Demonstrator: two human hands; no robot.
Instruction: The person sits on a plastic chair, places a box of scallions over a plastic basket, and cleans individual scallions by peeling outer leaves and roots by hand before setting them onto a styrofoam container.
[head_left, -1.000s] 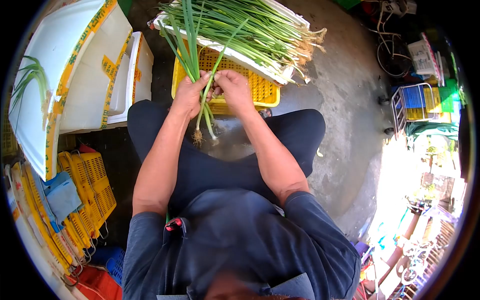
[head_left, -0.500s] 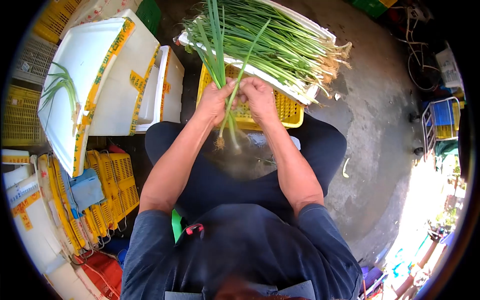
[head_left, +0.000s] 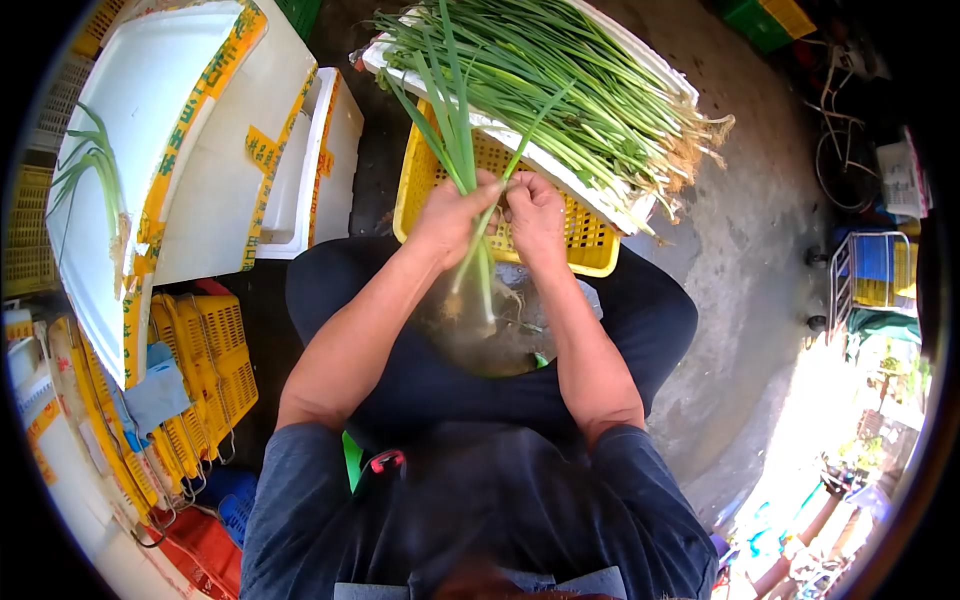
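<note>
My left hand [head_left: 450, 222] is closed round a few green onions [head_left: 458, 135], their leaves pointing up and their pale root ends hanging below it. Close beside it, my right hand [head_left: 537, 217] pinches at one stalk that slants up to the right. Both hands are above the near part of a yellow basket [head_left: 412, 190]. Behind them a white foam tray [head_left: 590, 207] holds a large pile of green onions [head_left: 590, 100], roots toward the right.
White foam boxes [head_left: 215, 170] with yellow tape stand at the left, with some green onions [head_left: 95, 165] on one. Yellow crates [head_left: 205, 370] lie at the lower left. A metal trolley [head_left: 845, 275] stands at the right.
The view has shifted, moving the surroundings in the frame. Both hands remain together at the green onions, and the hanging root ends have swung slightly.
</note>
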